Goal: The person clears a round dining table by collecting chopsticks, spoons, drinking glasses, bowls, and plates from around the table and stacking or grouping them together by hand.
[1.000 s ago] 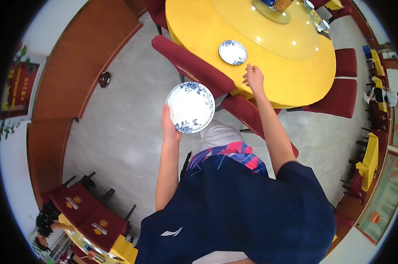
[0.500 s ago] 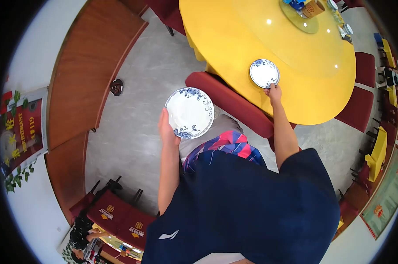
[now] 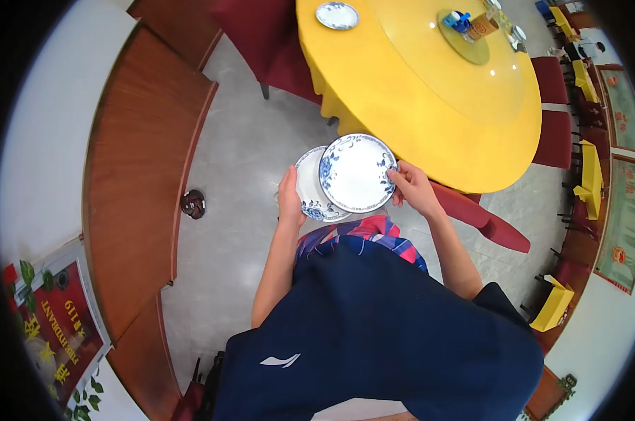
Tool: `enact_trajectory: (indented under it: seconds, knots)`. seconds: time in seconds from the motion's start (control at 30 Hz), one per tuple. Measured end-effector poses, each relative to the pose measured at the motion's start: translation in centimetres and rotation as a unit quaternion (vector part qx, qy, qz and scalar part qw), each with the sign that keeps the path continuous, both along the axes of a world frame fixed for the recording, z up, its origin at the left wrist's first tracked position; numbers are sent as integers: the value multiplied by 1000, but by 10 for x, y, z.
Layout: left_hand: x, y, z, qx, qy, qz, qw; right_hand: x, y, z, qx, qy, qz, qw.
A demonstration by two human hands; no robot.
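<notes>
My left hand (image 3: 290, 199) is closed on the left rim of a white plate with blue flowers (image 3: 309, 184); whether more plates lie under it I cannot tell. My right hand (image 3: 413, 189) pinches the right rim of a similar plate (image 3: 359, 172). This second plate overlaps the first and covers much of it. Both plates are in front of my body, just off the near edge of the round table (image 3: 429, 140) with its yellow cloth. Another blue-patterned plate (image 3: 337, 15) lies on the table near its far left edge.
A dark red chair (image 3: 275, 49) stands at the table's left, and another chair (image 3: 471, 214) is close by my right arm. On the table's glass turntable (image 3: 464, 52) are a brown box and blue items. A dark round object (image 3: 193, 203) sits on the floor beside the wooden panelling (image 3: 142, 161).
My right hand has left the plate on the table and now grips another plate over the left-hand one. My view has shifted along the table, so the tabled plate appears farther up and left.
</notes>
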State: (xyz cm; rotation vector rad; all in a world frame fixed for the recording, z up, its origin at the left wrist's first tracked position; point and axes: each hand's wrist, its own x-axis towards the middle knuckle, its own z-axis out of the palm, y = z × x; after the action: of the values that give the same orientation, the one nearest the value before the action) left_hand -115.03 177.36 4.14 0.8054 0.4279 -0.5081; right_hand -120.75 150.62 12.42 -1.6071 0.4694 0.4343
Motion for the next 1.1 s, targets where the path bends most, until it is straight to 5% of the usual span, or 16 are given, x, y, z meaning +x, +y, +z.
enact_trajectory:
  seconds: [0.43, 0.5, 0.67, 0.77, 0.9, 1.03, 1.1]
  knots:
    - [180, 145, -1, 34, -51, -7, 998, 188, 172, -16, -75, -8, 35, 997]
    - [216, 169, -10, 57, -42, -6, 997, 234, 192, -31, -177, -146, 125, 965]
    - [323, 229, -2, 48, -36, -2, 998, 357, 245, -37, -226, -237, 179, 928]
    - [378, 255, 11, 66, -63, 3, 996, 410, 275, -34, -184, -175, 208, 945]
    - [467, 264, 41, 13, -53, -3, 999, 481, 307, -24, 6, -90, 113, 989]
    - [546, 279, 17, -16, -56, -78, 995, 526, 320, -38, -34, -115, 35, 992]
    - [597, 270, 19, 67, -110, -178, 976, 551, 328, -49, -49, -129, -15, 990]
